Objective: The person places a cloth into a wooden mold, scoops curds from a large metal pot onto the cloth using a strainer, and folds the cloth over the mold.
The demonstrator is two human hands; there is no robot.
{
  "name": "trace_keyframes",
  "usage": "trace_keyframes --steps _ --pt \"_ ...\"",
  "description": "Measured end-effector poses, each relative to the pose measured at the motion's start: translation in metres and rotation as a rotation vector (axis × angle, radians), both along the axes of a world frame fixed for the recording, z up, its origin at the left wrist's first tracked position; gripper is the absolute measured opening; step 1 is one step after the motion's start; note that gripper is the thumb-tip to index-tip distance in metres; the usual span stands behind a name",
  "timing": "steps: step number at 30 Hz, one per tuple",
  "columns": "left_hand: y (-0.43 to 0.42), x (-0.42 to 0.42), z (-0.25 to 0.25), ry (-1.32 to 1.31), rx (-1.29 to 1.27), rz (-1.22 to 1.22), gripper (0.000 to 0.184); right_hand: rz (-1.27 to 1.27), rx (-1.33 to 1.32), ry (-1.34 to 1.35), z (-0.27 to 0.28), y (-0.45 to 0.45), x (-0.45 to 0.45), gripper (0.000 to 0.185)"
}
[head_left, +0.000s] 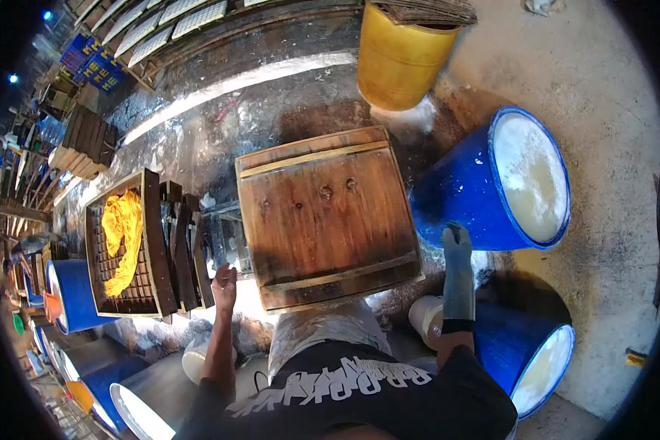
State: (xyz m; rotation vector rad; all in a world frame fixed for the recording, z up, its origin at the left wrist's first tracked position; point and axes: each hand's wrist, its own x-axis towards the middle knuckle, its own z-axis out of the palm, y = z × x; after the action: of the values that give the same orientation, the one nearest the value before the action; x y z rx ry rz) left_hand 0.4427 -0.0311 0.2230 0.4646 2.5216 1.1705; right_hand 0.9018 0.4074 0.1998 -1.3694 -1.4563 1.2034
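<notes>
1. Wooden panel, squarish, reddish-brown, with 2 pale cross battens and dark knots; lay centrally, in front of the person, between the 2 hands.
2. Left hand, bare, fingers loosely curled and partly open; stood just beside the panel's left edge, apart from it, with nothing visible in its grasp.
3. Right hand, in a long grey-blue glove, fingers slightly bent and partly open; hovered just off the panel's right edge, with nothing visible in its grasp.
4. Blue drum, whitish contents, tilted in view; stood right of the panel.
5. Yellow drum, brown slatted pieces on top; stood beyond the panel.
6. Gridded wooden tray, holding yellow cloth; stood at left, tilted.
</notes>
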Motion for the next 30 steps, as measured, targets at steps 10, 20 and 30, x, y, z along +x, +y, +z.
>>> trace_keyframes --steps 10,20,30 --pt "-0.111 -0.066 0.091 -0.040 0.440 0.217 0.027 0.450 -0.285 0.165 0.102 -0.116 -0.241 0.026" --pt "-0.308 -0.340 0.096 0.838 -0.047 0.375 0.029 1.049 -0.552 0.118 0.000 -0.386 -0.572 0.061" --pt "-0.439 -0.523 0.085 0.076 -0.199 0.374 0.040 0.985 -0.790 -0.342 0.114 -0.412 -0.631 0.092"
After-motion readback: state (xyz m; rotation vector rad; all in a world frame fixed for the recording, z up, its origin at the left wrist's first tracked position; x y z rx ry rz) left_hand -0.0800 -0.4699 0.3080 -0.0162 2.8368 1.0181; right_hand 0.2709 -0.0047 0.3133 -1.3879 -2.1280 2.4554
